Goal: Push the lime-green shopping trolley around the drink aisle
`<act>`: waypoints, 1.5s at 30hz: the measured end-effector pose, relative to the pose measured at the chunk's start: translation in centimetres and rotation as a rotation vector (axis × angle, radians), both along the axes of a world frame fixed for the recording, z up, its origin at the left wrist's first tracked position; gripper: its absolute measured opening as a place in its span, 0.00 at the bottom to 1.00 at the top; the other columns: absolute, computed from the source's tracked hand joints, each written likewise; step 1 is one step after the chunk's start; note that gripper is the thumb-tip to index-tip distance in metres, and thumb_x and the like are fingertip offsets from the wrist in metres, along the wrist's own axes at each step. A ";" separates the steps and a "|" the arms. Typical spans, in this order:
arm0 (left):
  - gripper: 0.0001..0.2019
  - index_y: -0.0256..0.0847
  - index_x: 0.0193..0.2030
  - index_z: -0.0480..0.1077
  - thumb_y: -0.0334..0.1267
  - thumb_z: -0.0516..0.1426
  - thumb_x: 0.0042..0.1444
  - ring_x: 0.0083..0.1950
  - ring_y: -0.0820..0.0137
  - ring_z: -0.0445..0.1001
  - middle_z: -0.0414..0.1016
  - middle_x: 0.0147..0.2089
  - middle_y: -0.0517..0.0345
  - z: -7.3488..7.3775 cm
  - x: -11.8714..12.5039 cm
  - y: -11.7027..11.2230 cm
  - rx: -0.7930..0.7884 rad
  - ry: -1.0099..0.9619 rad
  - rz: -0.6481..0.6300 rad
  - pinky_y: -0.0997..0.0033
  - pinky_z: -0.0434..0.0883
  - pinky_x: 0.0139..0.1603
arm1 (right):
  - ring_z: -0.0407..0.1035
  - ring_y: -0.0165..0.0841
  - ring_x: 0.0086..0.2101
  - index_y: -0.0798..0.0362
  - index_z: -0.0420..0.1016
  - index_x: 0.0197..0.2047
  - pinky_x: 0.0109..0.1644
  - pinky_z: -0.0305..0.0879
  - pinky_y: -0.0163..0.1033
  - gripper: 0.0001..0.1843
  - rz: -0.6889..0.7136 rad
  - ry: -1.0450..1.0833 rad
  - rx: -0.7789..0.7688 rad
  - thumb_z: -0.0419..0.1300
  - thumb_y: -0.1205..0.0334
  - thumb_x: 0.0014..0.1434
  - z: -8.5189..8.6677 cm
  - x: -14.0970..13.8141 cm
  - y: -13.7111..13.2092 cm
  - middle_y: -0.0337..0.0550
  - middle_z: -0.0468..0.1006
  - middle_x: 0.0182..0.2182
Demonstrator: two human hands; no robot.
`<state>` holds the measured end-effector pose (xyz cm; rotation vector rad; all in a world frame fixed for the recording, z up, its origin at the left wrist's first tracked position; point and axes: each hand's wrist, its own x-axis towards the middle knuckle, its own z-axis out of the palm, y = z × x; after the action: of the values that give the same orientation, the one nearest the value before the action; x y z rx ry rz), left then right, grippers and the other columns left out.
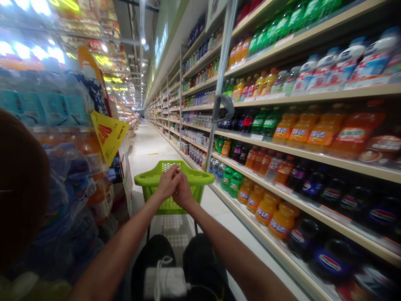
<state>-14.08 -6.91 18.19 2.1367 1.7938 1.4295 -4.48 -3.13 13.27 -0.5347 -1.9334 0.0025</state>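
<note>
My left hand [169, 182] and my right hand [184, 190] meet over the near side of a green plastic shopping basket [147, 179] on a cart frame. The fingers of both are curled and pressed together; whether anything lies between them is hidden. Both forearms stretch forward from the lower corners. Through the basket's openwork I see no goods. Below, near my dark-clad legs, a white box-shaped device [165, 283] has a white cable [159, 267] looped over it.
Long shelves [263, 100] of bottled drinks line the right side, with a metal post [219, 96] at their edge. Left, shrink-wrapped bottles [46, 100] are stacked beside a yellow price sign [109, 136]. A person's head [23, 192] is close at left. The pale aisle floor [140, 142] runs ahead.
</note>
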 end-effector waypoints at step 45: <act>0.16 0.39 0.49 0.66 0.35 0.45 0.56 0.52 0.60 0.69 0.72 0.50 0.46 -3.7 -11.0 -2.3 0.172 0.087 0.549 0.40 0.43 0.62 | 0.59 0.39 0.54 0.55 0.66 0.51 0.61 0.40 0.55 0.25 -0.308 -0.085 -0.061 0.48 0.71 0.50 -2.7 6.7 1.9 0.49 0.70 0.51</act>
<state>-25.06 -9.20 14.45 1.8767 2.5163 1.6566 2.26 -1.27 10.60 -0.8807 -1.9199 -0.1613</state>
